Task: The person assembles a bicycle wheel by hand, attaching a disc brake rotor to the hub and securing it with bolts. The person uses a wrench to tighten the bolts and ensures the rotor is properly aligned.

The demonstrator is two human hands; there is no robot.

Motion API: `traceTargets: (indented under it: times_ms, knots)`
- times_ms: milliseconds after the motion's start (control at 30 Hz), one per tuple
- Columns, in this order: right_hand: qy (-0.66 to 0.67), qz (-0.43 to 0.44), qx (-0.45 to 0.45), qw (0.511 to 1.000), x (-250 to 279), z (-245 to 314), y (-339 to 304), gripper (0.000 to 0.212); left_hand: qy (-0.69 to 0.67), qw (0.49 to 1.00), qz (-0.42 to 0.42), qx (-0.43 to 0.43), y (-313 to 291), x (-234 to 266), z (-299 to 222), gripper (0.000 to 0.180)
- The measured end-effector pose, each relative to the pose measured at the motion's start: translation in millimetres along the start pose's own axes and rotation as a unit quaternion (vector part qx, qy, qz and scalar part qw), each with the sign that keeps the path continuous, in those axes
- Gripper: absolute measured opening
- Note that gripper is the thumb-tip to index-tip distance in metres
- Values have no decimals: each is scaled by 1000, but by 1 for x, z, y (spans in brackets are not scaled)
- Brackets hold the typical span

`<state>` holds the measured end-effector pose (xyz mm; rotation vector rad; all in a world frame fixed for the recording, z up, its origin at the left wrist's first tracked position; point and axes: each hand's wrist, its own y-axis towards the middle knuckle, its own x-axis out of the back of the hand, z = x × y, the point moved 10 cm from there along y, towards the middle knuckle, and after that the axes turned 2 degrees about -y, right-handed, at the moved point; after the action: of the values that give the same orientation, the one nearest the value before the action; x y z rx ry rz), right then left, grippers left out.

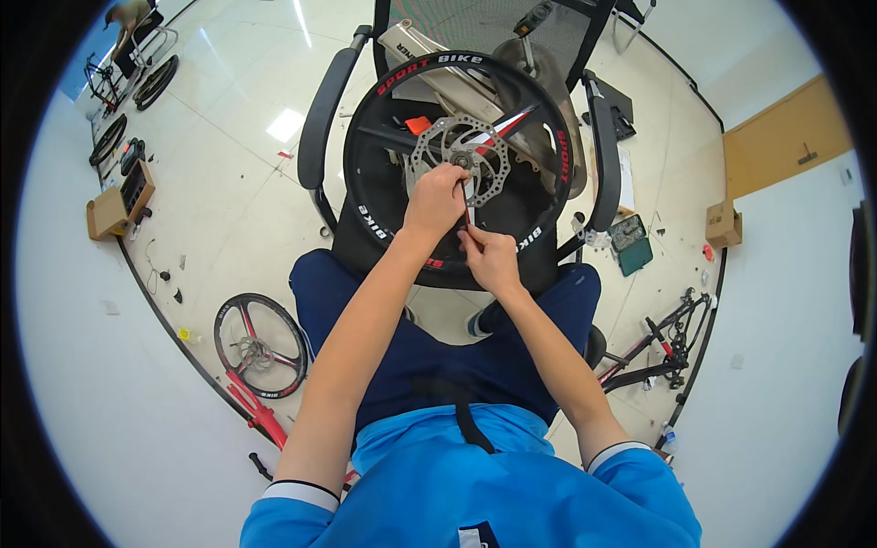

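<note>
A black bicycle wheel (364, 137) with red and white markings lies flat on the seat of a black office chair (326, 119) in front of me. A silver disc brake rotor (427, 146) faces up at its centre. My left hand (433, 203) is closed in a pinch just beside the hub, on the upper end of a thin dark rod-shaped tool (467, 199). Lower down, over the wheel's near part, my right hand (493, 259) pinches at the tool's other end. My fingers cover both its tips, so its exact kind is hidden.
Pale metal bike parts (413, 44) rest behind the wheel on the chair. Another wheel (297, 356) and a red fork (258, 411) lie at left. At right are a bike frame (671, 351), a green case (635, 256) and a cardboard box (723, 226). Someone works far left.
</note>
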<state>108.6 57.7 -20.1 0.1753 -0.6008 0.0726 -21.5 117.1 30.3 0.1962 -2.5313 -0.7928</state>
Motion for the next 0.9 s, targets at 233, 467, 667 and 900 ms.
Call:
traceTargets:
  times_ms: [233,467,667,900]
  knots:
    - [158,124,-112,973,-15,-14,0,21,11,999,1,-43,-1,11,-10,16]
    - [31,118,35,992,11,5,-9,15,-5,997,-73,7,-39,49,-41,11]
    - [-49,15,142,988,48,44,22,15,61,995,-52,-54,-47,83,-82,11]
    - [-93,-107,236,961,45,67,63,16,16,997,-72,-36,-26,75,-84,11]
